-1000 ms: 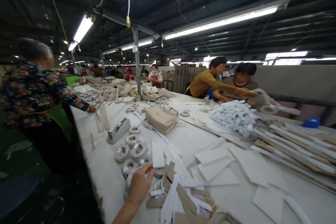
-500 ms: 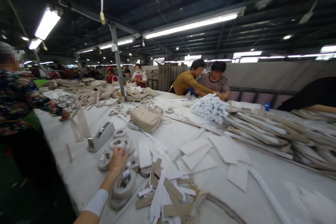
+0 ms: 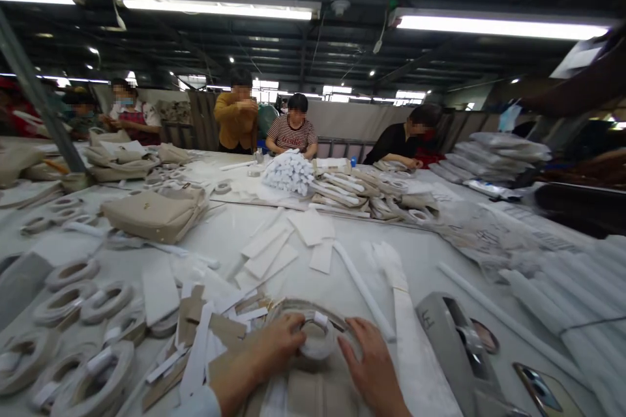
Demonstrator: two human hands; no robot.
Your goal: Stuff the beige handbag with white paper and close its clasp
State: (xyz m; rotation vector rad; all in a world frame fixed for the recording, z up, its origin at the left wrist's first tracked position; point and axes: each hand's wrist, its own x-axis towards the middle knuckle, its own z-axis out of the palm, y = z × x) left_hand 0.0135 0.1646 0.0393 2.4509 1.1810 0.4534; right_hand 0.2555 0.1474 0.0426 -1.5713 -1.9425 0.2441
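My left hand (image 3: 267, 352) pinches a small coiled roll of white strap (image 3: 317, 339) at the near edge of the white table (image 3: 235, 231). Beside it my right hand (image 3: 372, 371) rests with fingers curved and apart, touching a beige bag (image 3: 313, 397) under both hands. A curved beige strap (image 3: 303, 307) arcs just behind the roll. Cut white and tan strips (image 3: 205, 332) lie to the left.
Several coiled strap rolls (image 3: 63, 303) lie at the left, a beige handbag (image 3: 154, 215) behind them. A grey tape dispenser (image 3: 457, 348) and a phone (image 3: 540, 391) sit at the right. White tubes (image 3: 562, 300) fill the right side. Several people (image 3: 292, 130) work across the table.
The view has swung right. My left hand left the pile of coils and came in front of me with one roll. My right hand has come into view beside it.
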